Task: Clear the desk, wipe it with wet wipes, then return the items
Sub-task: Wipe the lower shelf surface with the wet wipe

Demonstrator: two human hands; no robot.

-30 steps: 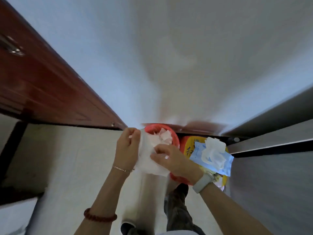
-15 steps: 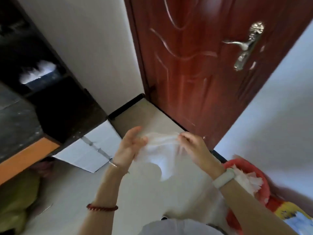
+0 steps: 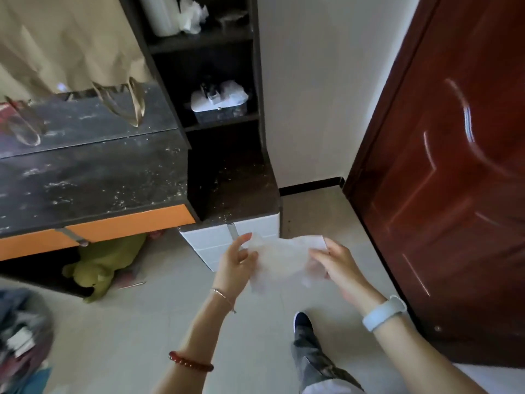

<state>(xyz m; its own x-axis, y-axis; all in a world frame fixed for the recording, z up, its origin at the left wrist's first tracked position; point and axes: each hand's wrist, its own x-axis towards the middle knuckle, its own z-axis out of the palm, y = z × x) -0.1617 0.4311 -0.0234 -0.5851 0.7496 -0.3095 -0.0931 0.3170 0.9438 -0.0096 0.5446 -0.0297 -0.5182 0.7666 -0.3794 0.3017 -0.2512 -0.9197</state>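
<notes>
Both hands are up front: the left hand [image 3: 237, 261] pinches one edge of the wet wipe [image 3: 279, 258], the right hand [image 3: 336, 264] grips the other, spreading it flat over the floor. Beyond sits the dark desk [image 3: 93, 177], dusty and speckled, with shelves [image 3: 216, 123] behind.

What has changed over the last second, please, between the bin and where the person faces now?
The view swung from the red bin, past the door, to the dusty desk. The wet wipe went from bunched to spread open. Unchanged: left hand and right hand both keep their grip on it.
</notes>
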